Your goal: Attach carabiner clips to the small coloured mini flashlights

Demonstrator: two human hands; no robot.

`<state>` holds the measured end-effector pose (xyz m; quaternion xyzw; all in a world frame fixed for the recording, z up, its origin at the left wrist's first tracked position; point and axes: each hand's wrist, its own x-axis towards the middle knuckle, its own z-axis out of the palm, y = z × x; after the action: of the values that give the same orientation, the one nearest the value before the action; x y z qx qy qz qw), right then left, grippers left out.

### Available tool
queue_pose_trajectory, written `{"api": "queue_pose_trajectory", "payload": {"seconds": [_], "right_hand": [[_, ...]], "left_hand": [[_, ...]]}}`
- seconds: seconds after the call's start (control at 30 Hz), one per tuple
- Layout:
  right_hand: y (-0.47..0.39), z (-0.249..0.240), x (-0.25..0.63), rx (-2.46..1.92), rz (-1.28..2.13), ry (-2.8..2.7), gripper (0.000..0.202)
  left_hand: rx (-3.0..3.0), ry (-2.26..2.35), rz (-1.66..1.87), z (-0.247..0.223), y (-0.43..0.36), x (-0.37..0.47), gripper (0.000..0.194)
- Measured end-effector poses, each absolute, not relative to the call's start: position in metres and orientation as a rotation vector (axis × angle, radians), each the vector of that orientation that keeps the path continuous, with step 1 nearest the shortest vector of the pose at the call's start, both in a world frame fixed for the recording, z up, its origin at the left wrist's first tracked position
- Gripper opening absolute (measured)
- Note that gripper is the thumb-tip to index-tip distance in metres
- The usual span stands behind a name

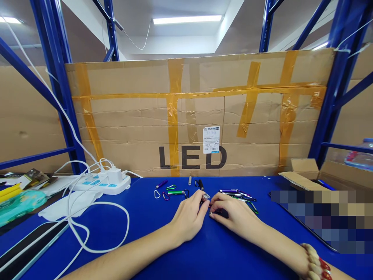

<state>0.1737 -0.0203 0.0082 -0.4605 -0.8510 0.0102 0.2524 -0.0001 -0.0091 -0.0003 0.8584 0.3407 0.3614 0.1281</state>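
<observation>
Where the left hand (189, 217) curls: fingers pinch a silver cylinder (205, 196).
Right hand (234, 212): fingers nearly together; hold, I can't tell.

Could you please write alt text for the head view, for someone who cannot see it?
A person's left hand holds a small silvery piece over a blue tabletop, the right hand close beside it, its grip unclear. Small carabiners and coloured tubes lie beyond, before a taped cardboard panel printed LED; a white power strip sits at left.
</observation>
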Motion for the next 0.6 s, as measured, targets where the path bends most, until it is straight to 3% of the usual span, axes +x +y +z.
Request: {"api": "queue_pose_trajectory", "payload": {"seconds": [0.2, 0.6], "right_hand": [[-0.024, 0.017, 0.172, -1.136, -0.044, -1.899, 0.021], [-0.026, 0.012, 0.171, -0.818, -0.231, -2.061, 0.02]], "left_hand": [[2.541, 0.97, 1.081, -0.002, -0.007, 0.0, 0.016], [2.643, 0.944, 1.048, -0.003, -0.004, 0.001, 0.013]]}}
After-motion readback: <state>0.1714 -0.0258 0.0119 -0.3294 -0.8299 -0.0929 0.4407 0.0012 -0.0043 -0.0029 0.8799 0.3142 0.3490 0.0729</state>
